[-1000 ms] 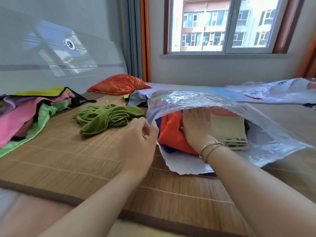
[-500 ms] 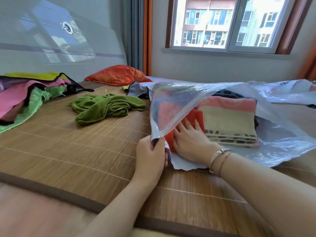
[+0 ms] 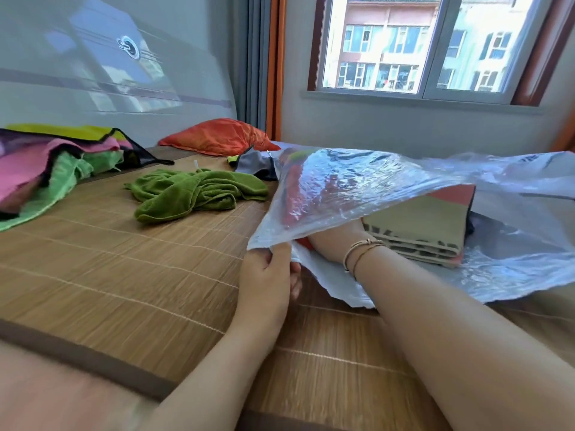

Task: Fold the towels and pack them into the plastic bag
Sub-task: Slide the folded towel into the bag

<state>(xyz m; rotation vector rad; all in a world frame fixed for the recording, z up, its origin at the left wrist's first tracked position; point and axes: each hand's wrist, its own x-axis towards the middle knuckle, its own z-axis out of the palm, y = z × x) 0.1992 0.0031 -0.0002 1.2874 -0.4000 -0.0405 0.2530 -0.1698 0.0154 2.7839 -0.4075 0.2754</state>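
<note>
A large clear plastic bag (image 3: 357, 188) lies on the bamboo mat (image 3: 124, 275) with its mouth toward me. My left hand (image 3: 267, 275) pinches the bag's upper lip at the near corner and lifts it. My right hand (image 3: 329, 241) reaches inside the bag; its fingers are hidden under the plastic, against an orange-red towel (image 3: 303, 242). A folded beige towel with a pink band (image 3: 426, 225) lies in the bag beside my wrist. A crumpled green towel (image 3: 196, 194) lies loose on the mat to the left.
A heap of pink, green and yellow towels (image 3: 46, 169) sits at the far left. An orange pillow (image 3: 221, 136) and a grey cloth (image 3: 255, 164) lie near the headboard. More clear plastic (image 3: 513, 169) spreads at the right under the window.
My left hand has pulled the bag's lip lower and toward me. My right hand has slid deeper under the plastic, so its fingers are now covered.
</note>
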